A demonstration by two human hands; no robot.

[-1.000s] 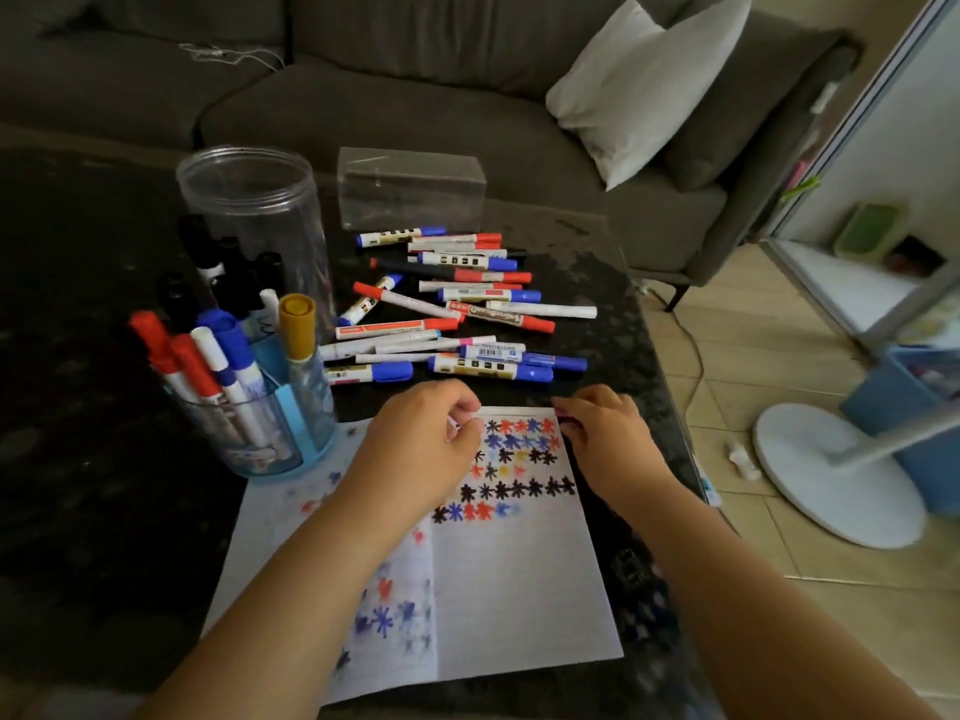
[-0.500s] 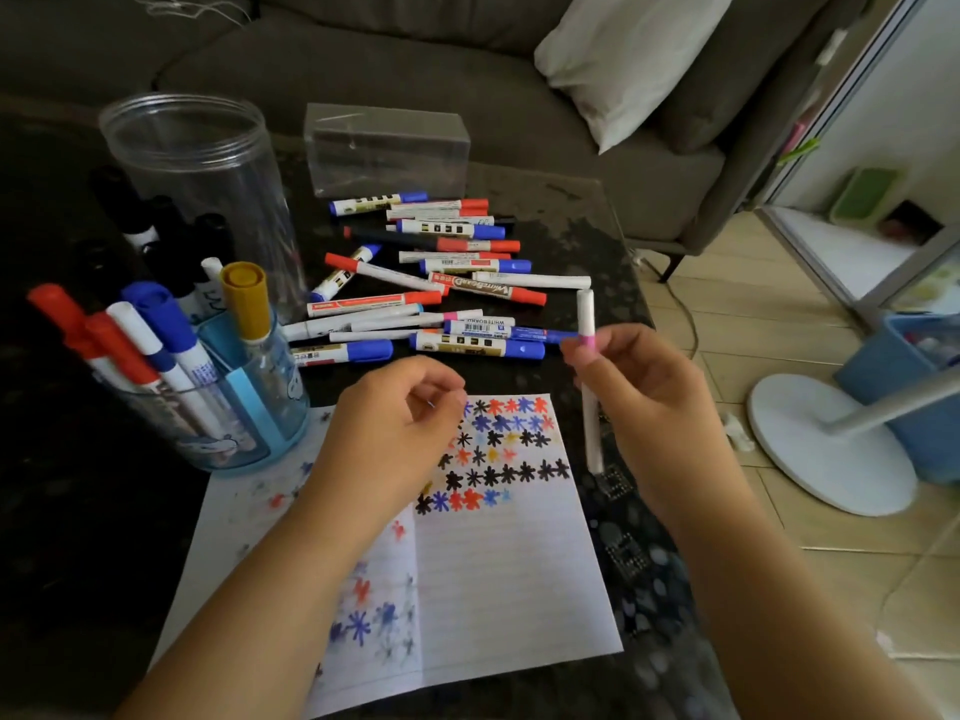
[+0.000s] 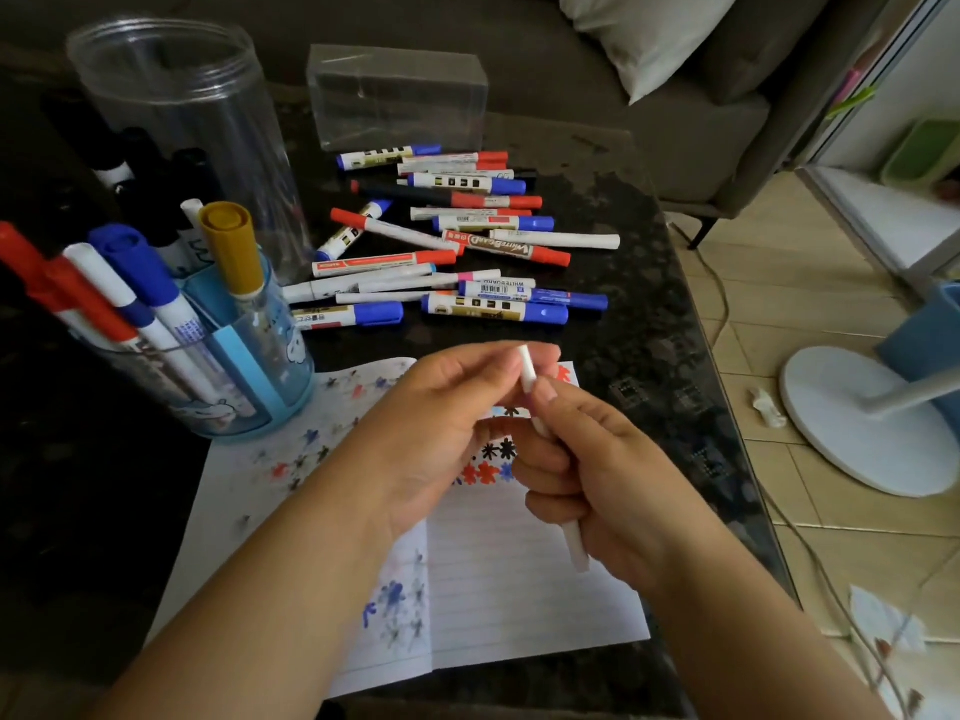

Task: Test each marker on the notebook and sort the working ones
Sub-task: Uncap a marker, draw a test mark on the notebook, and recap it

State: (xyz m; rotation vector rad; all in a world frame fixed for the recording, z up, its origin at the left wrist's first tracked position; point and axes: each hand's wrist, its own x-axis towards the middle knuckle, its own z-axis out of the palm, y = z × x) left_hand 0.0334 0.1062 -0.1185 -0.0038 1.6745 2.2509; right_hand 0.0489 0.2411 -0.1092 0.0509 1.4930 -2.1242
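A grey sofa with a white cushion is seen well beyond the grip, a white fan base on the tiled floor to its right.

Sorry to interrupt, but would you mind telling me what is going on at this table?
A person is testing markers. The right hand grips a slim white marker above the notebook, and the left hand pinches its top end, apparently the cap. The page already carries coloured test marks. A pile of markers lies on the table beyond, and others stand in a blue cup on the left.
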